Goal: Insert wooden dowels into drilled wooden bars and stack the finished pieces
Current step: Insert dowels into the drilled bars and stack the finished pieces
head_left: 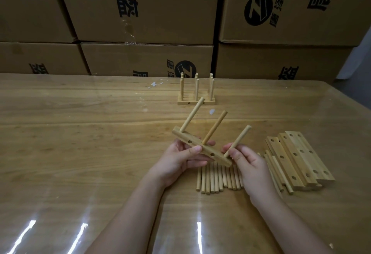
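Note:
My left hand [180, 158] grips a drilled wooden bar [210, 153] above the table, tilted down to the right. Two dowels stand in the bar: a pale one [192, 114] at its left end and a darker one [214, 127] in the middle. My right hand [249, 162] pinches a third dowel [237, 141] at the bar's right end. A row of loose dowels [215, 179] lies on the table under my hands. Several drilled bars [297, 157] lie piled to the right. Finished pieces [196, 93] with upright dowels stand further back.
The wooden table [80, 133] has a glossy clear cover with light reflections near the front edge. Stacked cardboard boxes [144, 13] with black print wall off the far side. A few loose dowels [278, 171] lie against the left of the bar pile.

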{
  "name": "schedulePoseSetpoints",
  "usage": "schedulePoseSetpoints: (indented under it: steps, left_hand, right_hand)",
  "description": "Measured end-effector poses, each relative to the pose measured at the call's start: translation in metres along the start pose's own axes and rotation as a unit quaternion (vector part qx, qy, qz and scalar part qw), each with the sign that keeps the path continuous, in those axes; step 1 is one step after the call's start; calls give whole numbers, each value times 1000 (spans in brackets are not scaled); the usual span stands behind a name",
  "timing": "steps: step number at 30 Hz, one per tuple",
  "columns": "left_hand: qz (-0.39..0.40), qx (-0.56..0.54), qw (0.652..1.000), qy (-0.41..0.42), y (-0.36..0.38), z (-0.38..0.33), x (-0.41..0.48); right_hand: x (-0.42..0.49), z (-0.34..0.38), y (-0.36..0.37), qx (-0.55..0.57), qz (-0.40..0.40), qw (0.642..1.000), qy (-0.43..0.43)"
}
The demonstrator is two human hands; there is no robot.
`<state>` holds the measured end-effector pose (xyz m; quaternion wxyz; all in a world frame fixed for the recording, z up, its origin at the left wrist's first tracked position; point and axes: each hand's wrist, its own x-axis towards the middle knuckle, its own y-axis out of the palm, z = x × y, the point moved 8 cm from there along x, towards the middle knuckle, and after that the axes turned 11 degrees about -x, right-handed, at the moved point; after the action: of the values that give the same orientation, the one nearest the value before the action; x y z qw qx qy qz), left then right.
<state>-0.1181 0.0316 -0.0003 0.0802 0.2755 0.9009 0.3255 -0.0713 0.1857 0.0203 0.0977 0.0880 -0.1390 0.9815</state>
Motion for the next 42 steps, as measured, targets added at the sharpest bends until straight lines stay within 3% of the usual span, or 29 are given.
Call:
schedulePoseSetpoints:
  steps: [14,28,32,37,42]
  left_hand:
    - [12,-25,1000,0,7,1,-2]
    - [-19,-50,998,40,-5,-7,1]
    - [-66,-97,991,64,-16,-11,0]
    - [-146,-98,976,129,-35,-22,-2]
    - [-184,-69,971,134,-38,-22,-4]
  right_hand:
    - [-2,-2,-2,4,-49,998,25]
    - [7,1,-1,-25,12,999,-22]
    - [10,-1,-12,-13,-23,1000,-5]
    - [14,-5,-30,-23,-63,998,15]
    - [14,-5,-32,-32,-60,998,16]
